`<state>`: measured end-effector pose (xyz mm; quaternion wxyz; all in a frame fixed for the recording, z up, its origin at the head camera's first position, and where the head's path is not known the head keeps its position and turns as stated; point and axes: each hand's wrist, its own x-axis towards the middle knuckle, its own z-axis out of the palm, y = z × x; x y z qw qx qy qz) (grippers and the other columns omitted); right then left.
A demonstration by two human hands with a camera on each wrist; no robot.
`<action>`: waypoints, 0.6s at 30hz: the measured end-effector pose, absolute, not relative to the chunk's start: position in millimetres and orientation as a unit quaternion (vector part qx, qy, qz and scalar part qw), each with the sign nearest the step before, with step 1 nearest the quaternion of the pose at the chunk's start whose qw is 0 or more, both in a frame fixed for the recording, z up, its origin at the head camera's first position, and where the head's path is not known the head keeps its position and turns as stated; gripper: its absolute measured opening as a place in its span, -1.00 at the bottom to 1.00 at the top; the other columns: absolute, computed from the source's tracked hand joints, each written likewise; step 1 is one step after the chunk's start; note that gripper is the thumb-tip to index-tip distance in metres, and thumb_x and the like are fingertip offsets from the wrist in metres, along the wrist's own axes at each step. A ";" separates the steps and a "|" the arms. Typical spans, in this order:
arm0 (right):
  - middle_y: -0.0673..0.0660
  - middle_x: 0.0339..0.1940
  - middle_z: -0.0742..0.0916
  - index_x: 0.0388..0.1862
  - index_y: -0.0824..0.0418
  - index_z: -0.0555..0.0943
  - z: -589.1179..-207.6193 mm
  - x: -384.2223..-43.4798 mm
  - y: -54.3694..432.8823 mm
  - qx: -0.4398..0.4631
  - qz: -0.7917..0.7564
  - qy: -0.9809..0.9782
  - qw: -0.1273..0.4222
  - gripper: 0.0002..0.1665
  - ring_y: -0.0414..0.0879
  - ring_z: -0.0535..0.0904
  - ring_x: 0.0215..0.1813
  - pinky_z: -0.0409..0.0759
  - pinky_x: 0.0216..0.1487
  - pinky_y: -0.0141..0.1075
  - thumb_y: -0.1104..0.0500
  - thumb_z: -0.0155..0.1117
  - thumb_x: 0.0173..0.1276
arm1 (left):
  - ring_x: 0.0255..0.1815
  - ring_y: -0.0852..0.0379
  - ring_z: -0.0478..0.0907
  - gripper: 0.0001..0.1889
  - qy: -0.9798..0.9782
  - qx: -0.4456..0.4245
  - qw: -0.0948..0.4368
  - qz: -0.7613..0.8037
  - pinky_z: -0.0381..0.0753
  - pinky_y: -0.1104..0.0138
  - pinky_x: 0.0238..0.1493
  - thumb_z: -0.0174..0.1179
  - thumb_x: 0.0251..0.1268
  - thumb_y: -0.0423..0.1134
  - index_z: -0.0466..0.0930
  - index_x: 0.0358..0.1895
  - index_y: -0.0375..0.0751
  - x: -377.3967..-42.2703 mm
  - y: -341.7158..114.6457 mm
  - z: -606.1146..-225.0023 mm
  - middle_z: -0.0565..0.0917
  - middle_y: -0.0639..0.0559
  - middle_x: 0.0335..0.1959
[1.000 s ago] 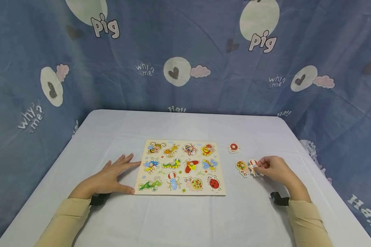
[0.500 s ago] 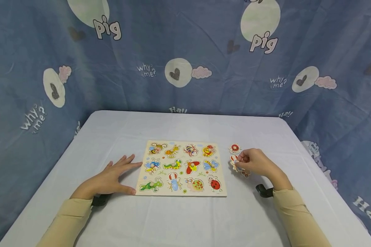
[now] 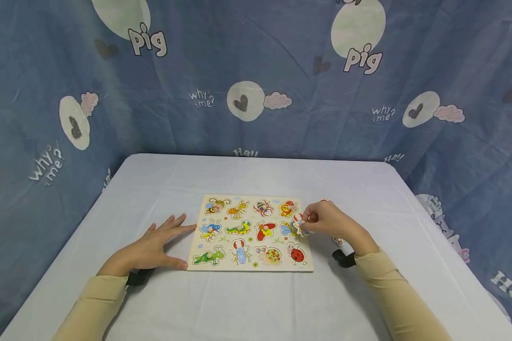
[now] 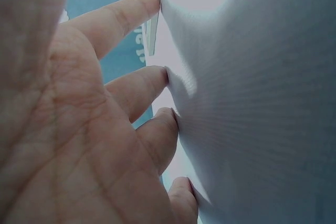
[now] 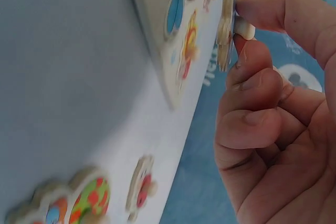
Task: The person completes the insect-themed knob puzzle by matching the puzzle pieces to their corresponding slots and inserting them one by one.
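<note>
A wooden insect peg puzzle board (image 3: 230, 246) lies on the white table. My left hand (image 3: 153, 244) rests at its left side, fingers spread, with index fingertip and thumb touching the board's edge; the left wrist view shows the fingertips (image 4: 157, 74) on the cloth. With thumb and index finger, my right hand (image 3: 334, 222) pinches the knob of a stag beetle puzzle piece (image 3: 297, 223). This piece (image 5: 227, 22) is held up above the board's right side, over the blue-winged bee, as the right wrist view shows it edge-on.
Right of the board lie a snail piece (image 5: 92, 195) and a red bug piece (image 5: 140, 187), both with knobs; in the head view my right hand mostly hides them. Knobbed pieces sit in the board's upper rows. A blue printed curtain (image 3: 256, 61) hangs behind the table.
My right hand has carried the stag beetle piece leftward from the loose pieces to above the board's right edge. The left hand stays at the board's left side.
</note>
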<state>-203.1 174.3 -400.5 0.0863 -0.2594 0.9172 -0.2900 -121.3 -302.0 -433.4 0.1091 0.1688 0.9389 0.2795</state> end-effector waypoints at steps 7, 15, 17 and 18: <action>-0.12 -0.61 0.52 -0.41 0.14 0.65 -398.3 -202.6 153.8 -0.273 -0.312 0.903 0.111 -0.86 -0.26 0.37 -0.49 0.33 -0.40 -0.43 0.23 0.45 0.32 | 0.77 -0.53 -0.17 0.10 0.938 0.168 0.109 0.281 -0.32 -0.61 0.54 0.69 -0.11 0.21 0.42 0.61 0.10 -120.8 -302.1 -433.8 0.07 -0.36 0.77; -0.13 -0.58 0.57 -0.39 0.11 0.67 -398.9 -203.9 133.7 -0.311 -0.290 0.899 0.106 -0.86 -0.29 0.40 -0.48 0.38 -0.39 -0.44 0.20 0.50 0.33 | 0.77 -0.54 -0.16 0.10 0.938 0.169 0.107 0.282 -0.32 -0.60 0.55 0.70 -0.12 0.20 0.43 0.61 0.09 -121.7 -301.5 -432.9 0.08 -0.37 0.76; -0.12 -0.58 0.58 -0.38 0.11 0.68 -399.6 -204.1 128.6 -0.313 -0.290 0.897 0.113 -0.86 -0.30 0.41 -0.48 0.38 -0.40 -0.45 0.19 0.51 0.33 | 0.77 -0.54 -0.16 0.10 0.938 0.169 0.107 0.283 -0.32 -0.60 0.55 0.70 -0.12 0.20 0.43 0.61 0.09 -121.6 -301.5 -432.7 0.08 -0.37 0.76; -0.12 -0.57 0.58 -0.38 0.12 0.68 -400.1 -204.1 126.2 -0.314 -0.292 0.896 0.118 -0.86 -0.30 0.40 -0.48 0.38 -0.41 -0.45 0.19 0.51 0.33 | 0.77 -0.54 -0.16 0.10 0.938 0.169 0.107 0.282 -0.32 -0.60 0.55 0.70 -0.12 0.20 0.43 0.61 0.09 -121.5 -301.6 -432.7 0.08 -0.37 0.76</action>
